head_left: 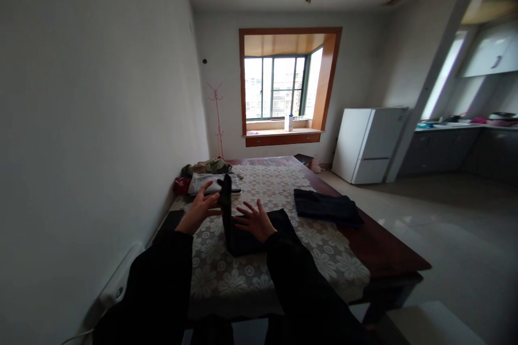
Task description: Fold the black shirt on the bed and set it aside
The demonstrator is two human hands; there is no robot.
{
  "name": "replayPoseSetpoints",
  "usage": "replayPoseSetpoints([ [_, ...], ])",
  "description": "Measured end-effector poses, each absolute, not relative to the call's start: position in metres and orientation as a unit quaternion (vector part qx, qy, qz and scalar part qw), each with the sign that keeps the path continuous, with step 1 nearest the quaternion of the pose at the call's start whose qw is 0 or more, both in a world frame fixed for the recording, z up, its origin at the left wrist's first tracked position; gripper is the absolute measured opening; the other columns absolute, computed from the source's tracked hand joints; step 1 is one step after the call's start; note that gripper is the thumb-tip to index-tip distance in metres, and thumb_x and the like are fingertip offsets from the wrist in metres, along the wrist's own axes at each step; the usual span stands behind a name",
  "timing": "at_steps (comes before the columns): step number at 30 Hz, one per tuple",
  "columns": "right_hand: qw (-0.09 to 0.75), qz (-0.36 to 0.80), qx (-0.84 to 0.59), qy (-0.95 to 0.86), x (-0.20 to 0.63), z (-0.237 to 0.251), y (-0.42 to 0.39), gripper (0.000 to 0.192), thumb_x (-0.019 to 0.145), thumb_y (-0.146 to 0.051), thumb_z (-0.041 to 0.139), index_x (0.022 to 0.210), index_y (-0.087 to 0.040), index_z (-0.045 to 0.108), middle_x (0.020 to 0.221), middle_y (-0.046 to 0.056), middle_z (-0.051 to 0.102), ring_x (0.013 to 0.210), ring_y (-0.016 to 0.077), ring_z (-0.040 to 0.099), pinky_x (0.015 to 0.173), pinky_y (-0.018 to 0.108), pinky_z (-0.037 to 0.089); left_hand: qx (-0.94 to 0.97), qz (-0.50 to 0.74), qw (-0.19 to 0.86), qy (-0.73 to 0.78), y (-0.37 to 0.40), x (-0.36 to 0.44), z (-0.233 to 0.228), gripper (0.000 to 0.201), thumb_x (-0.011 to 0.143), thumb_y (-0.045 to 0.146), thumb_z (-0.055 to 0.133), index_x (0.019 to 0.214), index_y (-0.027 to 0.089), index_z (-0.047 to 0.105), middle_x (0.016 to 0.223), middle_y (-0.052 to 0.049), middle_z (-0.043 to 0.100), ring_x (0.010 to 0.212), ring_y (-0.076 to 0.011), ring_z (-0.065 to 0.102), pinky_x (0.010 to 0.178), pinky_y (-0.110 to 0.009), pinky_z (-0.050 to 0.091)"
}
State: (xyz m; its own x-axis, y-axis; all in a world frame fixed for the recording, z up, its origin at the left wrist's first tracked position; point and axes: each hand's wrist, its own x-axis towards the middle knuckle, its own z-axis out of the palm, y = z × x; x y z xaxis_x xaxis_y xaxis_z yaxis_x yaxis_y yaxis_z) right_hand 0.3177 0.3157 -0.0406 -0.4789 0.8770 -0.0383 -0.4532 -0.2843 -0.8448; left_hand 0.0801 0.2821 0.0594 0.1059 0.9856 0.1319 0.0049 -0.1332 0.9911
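i am folding a dark garment (pixel 243 234) on the table (pixel 388 248), which is covered by a lace cloth (pixel 283 183). my left hand (pixel 200 207) is pinching one edge of the garment and lifting it up on end, fingers closed on the fabric. my right hand (pixel 254 221) is lying flat on the rest of the garment with its fingers spread apart, pressing it down and gripping nothing. the garment is sitting near the front of the table, between my two arms, with its lifted flap standing almost upright.

judging by the layout, the work is partly through: a folded dark garment (pixel 326 206) is already lying to my right, well apart from the one in hand, while a pile of clothes (pixel 210 175) is waiting at the far left by the wall (pixel 89 118). the fold under my hands is only half made, since the flap is not yet laid over.
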Motion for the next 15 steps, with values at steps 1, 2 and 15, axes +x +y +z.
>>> replayPoseSetpoints([
  [1,0.433,0.756,-0.261,-0.416,0.329,-0.036,0.317,0.08,0.085,-0.089,0.024,0.134,-0.031,0.049,0.138,0.01,0.06,0.112,0.0296,0.067,0.096,0.055,0.051,0.565,0.498,0.527,0.393,0.279,0.096,0.058,0.081,0.089,0.055,0.063,0.155,0.032,0.023,0.135,-0.014,0.066,0.106,-0.0287,0.073,0.089,-0.049,0.06],
  [2,0.426,0.753,-0.267,-0.424,0.34,-0.033,0.318,0.083,0.083,-0.091,0.024,0.132,-0.03,0.052,0.131,0.01,0.065,0.11,0.0304,0.067,0.095,0.054,0.052,0.567,0.495,0.551,0.359,0.277,0.108,0.052,0.08,0.089,0.056,0.063,0.155,0.031,0.025,0.137,-0.015,0.065,0.107,-0.029,0.072,0.093,-0.05,0.058],
  [15,0.447,0.551,-0.486,-0.51,0.428,-0.065,0.353,0.04,0.062,-0.028,0.075,0.101,-0.022,0.067,0.088,0.002,0.077,0.089,0.0262,0.073,0.091,0.042,0.057,0.649,0.484,0.36,0.465,0.297,0.132,-0.08,0.053,0.094,0.048,0.047,0.139,0.021,0.054,0.149,-0.012,0.057,0.141,-0.0269,0.049,0.12,-0.044,0.035],
])
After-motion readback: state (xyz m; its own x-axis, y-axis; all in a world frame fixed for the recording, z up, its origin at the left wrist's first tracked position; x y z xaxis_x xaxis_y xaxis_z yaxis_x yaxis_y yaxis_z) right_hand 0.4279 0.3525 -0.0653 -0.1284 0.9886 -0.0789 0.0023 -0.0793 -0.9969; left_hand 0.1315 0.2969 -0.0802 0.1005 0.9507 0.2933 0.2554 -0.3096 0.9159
